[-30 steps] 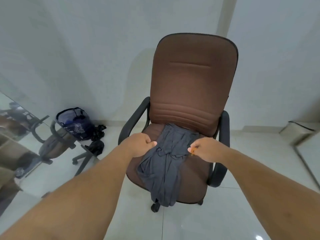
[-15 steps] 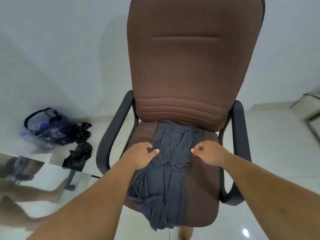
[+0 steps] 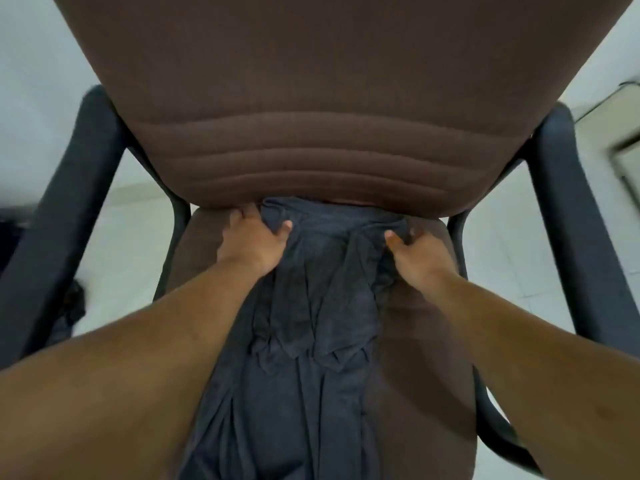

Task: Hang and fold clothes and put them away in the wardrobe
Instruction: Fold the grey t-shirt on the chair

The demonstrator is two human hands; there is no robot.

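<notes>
A crumpled dark grey garment [image 3: 311, 323] lies lengthwise on the seat of a brown office chair [image 3: 311, 98], its top edge tucked against the backrest. My left hand [image 3: 251, 240] grips the garment's top left corner, thumb over the cloth and fingers curled under it. My right hand [image 3: 417, 251] pinches the top right corner, thumb on the fabric. Both forearms reach in from the bottom of the view.
Black armrests flank the seat, the left armrest [image 3: 65, 209] and the right armrest [image 3: 571, 220]. White tiled floor shows on both sides. A dark object [image 3: 71, 303] lies on the floor at the left. A pale box edge [image 3: 620, 98] sits at the far right.
I have leaned much closer to the chair. Both hands moved forward from the middle of the garment to its top corners by the backrest and took hold of the cloth.
</notes>
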